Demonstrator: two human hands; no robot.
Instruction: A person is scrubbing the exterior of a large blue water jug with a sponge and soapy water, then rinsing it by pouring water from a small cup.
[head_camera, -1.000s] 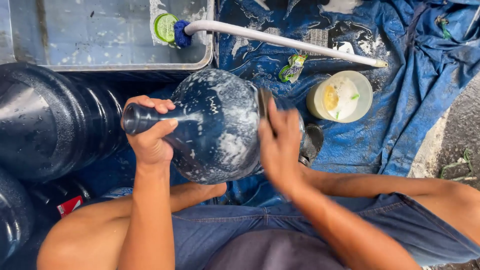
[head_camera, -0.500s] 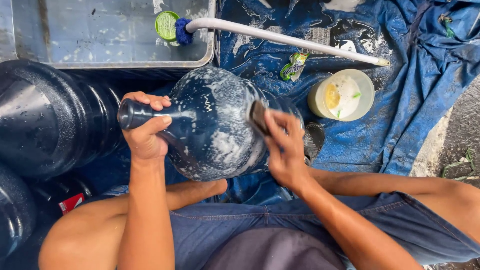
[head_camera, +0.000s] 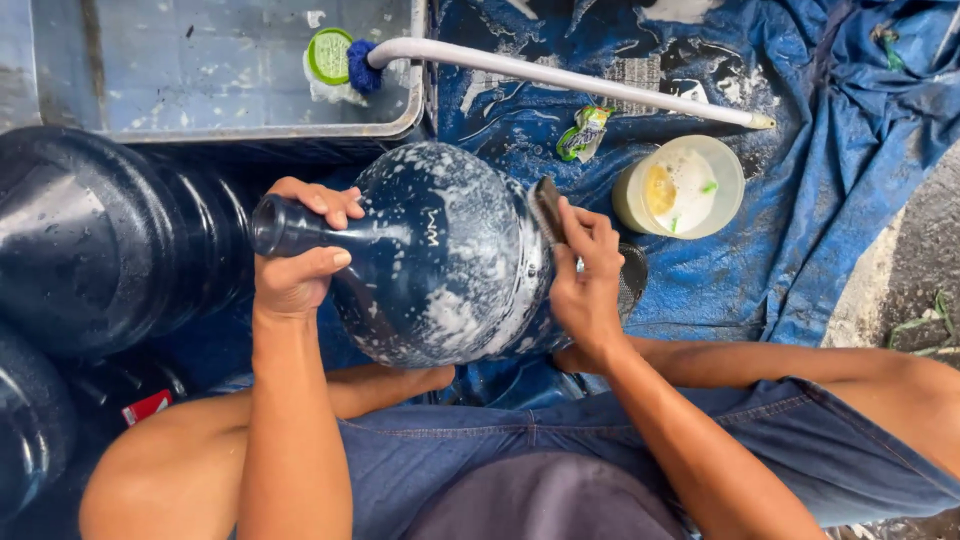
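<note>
Neck of soapy blue jug (head_camera: 440, 255) is clamped by left hand (head_camera: 295, 265) at 9 o'clock; scrub pad (head_camera: 548, 208) is pinched by right hand (head_camera: 588, 285) at 3 o'clock. Jug judged bulky, stiff, slippery w/ suds; neck is best hold.

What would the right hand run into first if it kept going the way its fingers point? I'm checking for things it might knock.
Probably the white hose. The right hand holds a dark scrubber against the soapy blue bottle, fingers pointing up-frame; the green wrapper lies close beside that line. Depth is unclear.
</note>
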